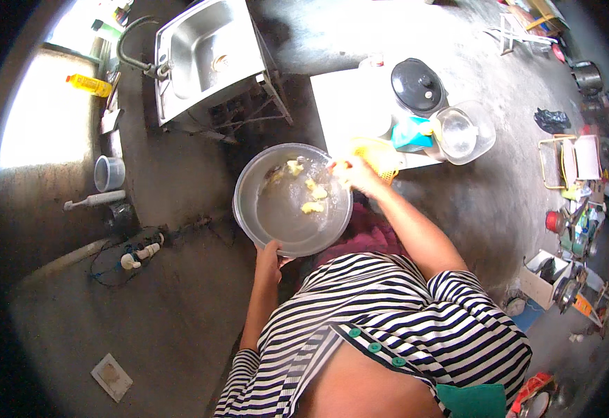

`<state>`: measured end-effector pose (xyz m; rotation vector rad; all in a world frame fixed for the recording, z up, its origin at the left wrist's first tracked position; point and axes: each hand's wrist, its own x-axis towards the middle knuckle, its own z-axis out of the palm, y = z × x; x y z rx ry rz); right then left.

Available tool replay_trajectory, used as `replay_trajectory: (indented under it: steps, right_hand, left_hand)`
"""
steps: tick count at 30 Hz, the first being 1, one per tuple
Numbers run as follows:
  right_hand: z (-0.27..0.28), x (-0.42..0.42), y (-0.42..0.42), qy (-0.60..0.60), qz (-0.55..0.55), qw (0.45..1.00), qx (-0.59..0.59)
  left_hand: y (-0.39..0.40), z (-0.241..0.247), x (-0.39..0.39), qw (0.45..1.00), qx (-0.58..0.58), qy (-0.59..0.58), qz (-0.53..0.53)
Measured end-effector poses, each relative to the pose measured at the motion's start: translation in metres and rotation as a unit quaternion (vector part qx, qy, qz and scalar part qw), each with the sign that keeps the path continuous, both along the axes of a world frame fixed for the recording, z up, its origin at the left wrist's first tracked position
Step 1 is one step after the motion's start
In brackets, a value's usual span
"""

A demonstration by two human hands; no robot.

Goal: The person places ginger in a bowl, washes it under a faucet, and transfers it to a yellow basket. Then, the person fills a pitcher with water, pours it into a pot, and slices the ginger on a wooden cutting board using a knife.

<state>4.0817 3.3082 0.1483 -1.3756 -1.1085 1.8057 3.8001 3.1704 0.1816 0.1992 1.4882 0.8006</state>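
My left hand (269,261) grips the near rim of a round translucent plastic basin (241,209), which is tilted towards me. Water lies in the basin with several pale yellow pieces (312,207) that look like peeled ginger. At the basin's right rim, my right hand (362,176) has its fingers closed around a pale yellow piece (343,180), partly washed out by glare. Just behind that hand stands a yellow plastic basket (375,151) with holes, its inside mostly hidden by the hand and bright light.
A white table (343,104) carries a dark lidded pot (416,86), a turquoise packet (411,133) and a clear plastic container (484,128). A steel sink (184,73) with a curved faucet (121,49) stands at the far left. Household goods line the right wall.
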Motion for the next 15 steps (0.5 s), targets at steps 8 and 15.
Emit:
replay_trajectory:
  steps: [8, 15]
  right_hand:
    - [-0.073, 0.082, 0.006, -0.117, -0.151, 0.977, -0.100]
    - [-0.021, 0.052, 0.008, -0.456, -0.040, 0.866, 0.201]
  left_hand:
    - [0.013, 0.034, 0.032, 0.998, -0.026, 0.061, 0.004]
    - [0.004, 0.038, 0.038, 0.997, -0.039, 0.060, 0.015]
